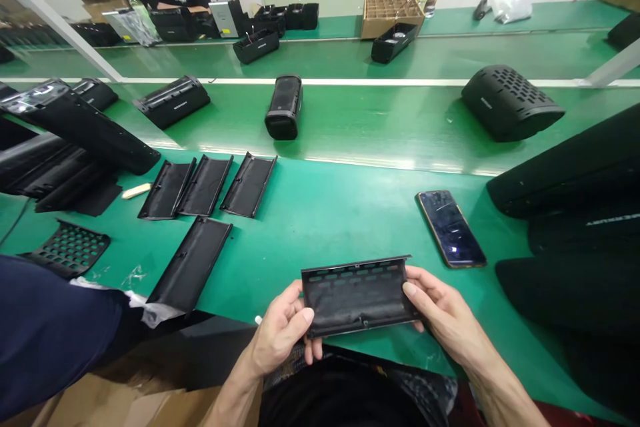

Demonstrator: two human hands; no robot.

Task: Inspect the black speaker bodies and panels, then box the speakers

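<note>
Green matting covered the workbench (320, 213), where the left hand (280, 333) and right hand (445, 313) gripped a black plastic panel (357, 297) by its ends, fingers curled around it, near a phone (451, 227).

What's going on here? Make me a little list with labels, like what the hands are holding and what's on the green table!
Left hand: grips the left end of the black plastic panel
Right hand: grips the panel's right end
Panel: slotted along its top edge, hollow side facing up
Phone: flat on the green table, right of the panel, apart from it
Spare panels: three in a row at left, a fourth below them
Conveyor belt: carries a black speaker
</note>
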